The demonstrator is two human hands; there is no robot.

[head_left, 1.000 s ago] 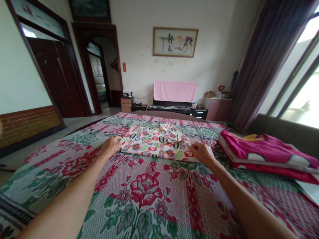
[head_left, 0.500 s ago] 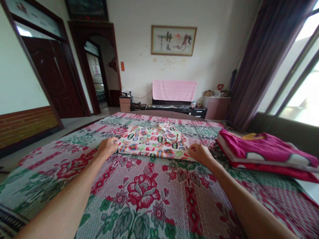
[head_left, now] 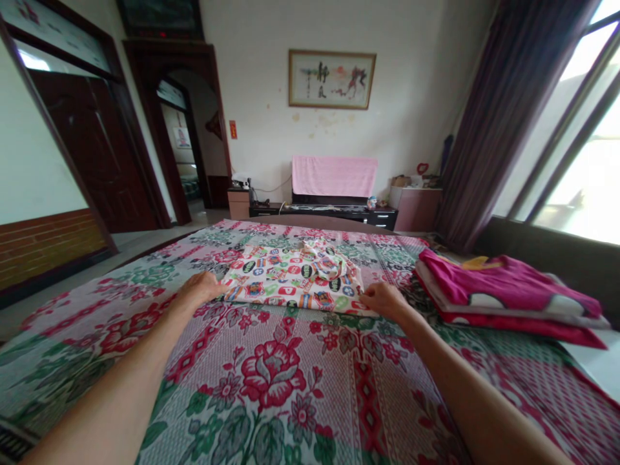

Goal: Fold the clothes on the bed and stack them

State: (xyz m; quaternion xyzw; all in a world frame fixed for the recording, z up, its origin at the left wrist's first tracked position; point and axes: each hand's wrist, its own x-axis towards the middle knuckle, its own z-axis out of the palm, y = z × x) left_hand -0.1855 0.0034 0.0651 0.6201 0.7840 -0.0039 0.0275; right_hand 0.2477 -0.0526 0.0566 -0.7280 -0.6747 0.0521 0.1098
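A white garment (head_left: 281,278) with a colourful cartoon print lies on the flowered bedspread (head_left: 271,374), its near edge drawn straight between my hands. At its left near corner, my left hand (head_left: 202,285) is closed on the cloth. My right hand (head_left: 385,299) pinches the right near corner, with the fingers pressed together. The far right part of the garment is bunched up in loose folds. I cannot make out which kind of garment it is.
Folded magenta and red clothes (head_left: 508,290) are stacked to the right. Beyond the bed's far end stands a low black cabinet (head_left: 324,213) with a pink cloth (head_left: 334,175) above it. A dark curtain (head_left: 504,116) hangs by the window.
Both hands keep hold of the garment's near corners, and the garment lies almost as before. The whole view has shifted slightly, so things appear a little further left.
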